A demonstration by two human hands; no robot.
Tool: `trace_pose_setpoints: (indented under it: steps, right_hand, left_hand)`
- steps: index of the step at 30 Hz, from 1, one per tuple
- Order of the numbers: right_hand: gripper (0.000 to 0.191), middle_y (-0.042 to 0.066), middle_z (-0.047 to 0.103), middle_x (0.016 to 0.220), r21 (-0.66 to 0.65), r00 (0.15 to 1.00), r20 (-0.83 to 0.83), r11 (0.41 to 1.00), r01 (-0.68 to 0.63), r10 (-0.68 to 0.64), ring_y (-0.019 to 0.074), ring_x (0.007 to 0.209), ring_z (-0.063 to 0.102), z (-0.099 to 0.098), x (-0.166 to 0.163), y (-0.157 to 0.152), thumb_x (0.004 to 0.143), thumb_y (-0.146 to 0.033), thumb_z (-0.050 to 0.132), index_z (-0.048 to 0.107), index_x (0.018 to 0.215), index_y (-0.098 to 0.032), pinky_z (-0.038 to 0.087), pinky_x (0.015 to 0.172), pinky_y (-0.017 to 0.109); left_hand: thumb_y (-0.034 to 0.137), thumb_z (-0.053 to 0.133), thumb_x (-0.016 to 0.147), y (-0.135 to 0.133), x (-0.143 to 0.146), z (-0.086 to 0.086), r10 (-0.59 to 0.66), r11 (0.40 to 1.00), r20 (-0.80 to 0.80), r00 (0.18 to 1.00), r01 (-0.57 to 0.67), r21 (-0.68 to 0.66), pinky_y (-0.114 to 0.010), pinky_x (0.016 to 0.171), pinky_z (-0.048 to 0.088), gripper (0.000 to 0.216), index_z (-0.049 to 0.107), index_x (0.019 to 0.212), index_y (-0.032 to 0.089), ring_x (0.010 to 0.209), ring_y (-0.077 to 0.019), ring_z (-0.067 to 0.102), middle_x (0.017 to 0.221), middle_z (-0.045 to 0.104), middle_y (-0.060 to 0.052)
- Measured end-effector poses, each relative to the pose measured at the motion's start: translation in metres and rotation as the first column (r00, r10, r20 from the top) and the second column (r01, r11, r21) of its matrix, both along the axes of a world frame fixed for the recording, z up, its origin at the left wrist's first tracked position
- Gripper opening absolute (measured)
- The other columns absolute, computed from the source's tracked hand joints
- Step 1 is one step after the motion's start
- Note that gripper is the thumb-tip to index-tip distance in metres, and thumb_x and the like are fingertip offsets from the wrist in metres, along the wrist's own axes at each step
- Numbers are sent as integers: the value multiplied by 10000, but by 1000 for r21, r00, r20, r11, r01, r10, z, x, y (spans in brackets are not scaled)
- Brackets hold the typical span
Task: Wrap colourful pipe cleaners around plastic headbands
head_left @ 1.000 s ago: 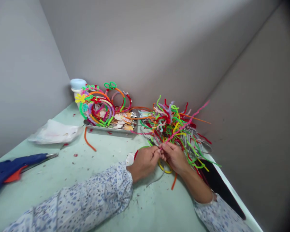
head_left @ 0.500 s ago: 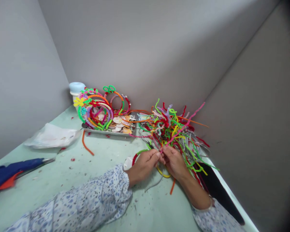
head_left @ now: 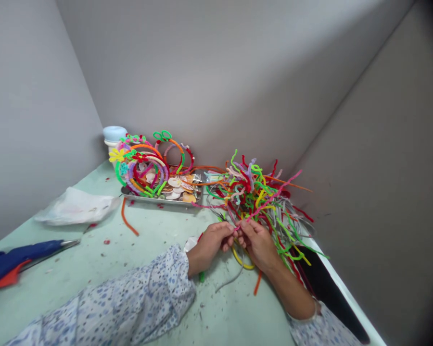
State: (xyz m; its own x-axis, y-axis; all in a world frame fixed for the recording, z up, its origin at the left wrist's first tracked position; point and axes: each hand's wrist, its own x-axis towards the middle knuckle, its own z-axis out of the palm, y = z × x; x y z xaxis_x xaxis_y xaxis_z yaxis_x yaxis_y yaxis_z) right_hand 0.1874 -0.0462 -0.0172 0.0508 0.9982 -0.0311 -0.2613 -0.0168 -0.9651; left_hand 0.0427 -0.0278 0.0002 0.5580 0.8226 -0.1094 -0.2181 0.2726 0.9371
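Note:
A long pink pipe cleaner [head_left: 272,198] runs up and right from between my fingertips. My left hand [head_left: 211,244] pinches its lower end, closed, with the thumb on top. Close beside it, my right hand [head_left: 260,244] is also closed in a pinch on the same pipe cleaner. Under and behind my hands lies a ring, of which a yellow part [head_left: 240,259] shows; my left hand hides much of it. A white piece [head_left: 190,244] peeks out behind my left wrist. Just beyond my hands spreads a tangled heap of coloured pipe cleaners [head_left: 252,185].
A metal tray [head_left: 159,198] holds flat round pieces, with several decorated pipe-cleaner headbands [head_left: 144,166] standing on it. A light-blue-lidded container [head_left: 114,134] is behind. At left lie a plastic bag [head_left: 77,206] and a blue glue gun [head_left: 29,254]. Walls [head_left: 216,86] enclose the table.
The pink pipe cleaner's free end has tipped lower to the right. Both hands stay pinched together, with my left fingers shifted slightly. The view has moved a little.

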Motion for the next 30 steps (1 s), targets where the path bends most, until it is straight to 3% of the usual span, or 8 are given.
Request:
trace_pose_setpoints:
  steps: [11,15,20,26,30]
  right_hand:
    - [248,-18,595,576,6,999,33,1000,-10,9,88,459,488,-3,2,0,756,-426,650,659,802,-183,351,439,202]
    - [254,-15,583,568,18,998,64,1000,-15,14,77,458,483,-4,3,-1,774,-416,636,656,800,-164,354,441,191]
    - [266,-16,570,564,24,997,80,1000,-19,17,70,459,475,-7,4,-1,786,-416,623,654,811,-153,353,442,183]
    - [272,-21,570,557,14,1000,-11,1000,6,-6,71,452,472,-5,4,1,766,-423,640,643,815,-156,351,444,188]
    - [258,-26,574,560,11,1000,-9,1000,5,-5,69,452,475,-4,4,0,766,-418,641,643,808,-164,349,445,187]
  left_hand:
    - [302,494,753,-2,1,-5,-27,996,-69,997,33,84,-210,456,244,177,479,656,155,458,-65,334,530,424,46]
    - [279,479,768,-1,4,-10,14,987,-123,992,6,161,-215,481,241,175,487,651,150,481,-69,315,530,396,50]
    - [265,458,794,-4,7,-8,20,963,-122,992,14,269,-211,584,319,189,491,652,144,607,-89,407,644,498,14]
    - [386,449,840,-8,3,-4,42,981,-133,990,-16,191,-205,493,260,273,507,721,147,519,-74,339,593,436,36]
    - [353,487,822,-7,2,-6,46,985,-108,993,-27,168,-202,491,263,236,500,721,141,518,-70,350,595,447,32]
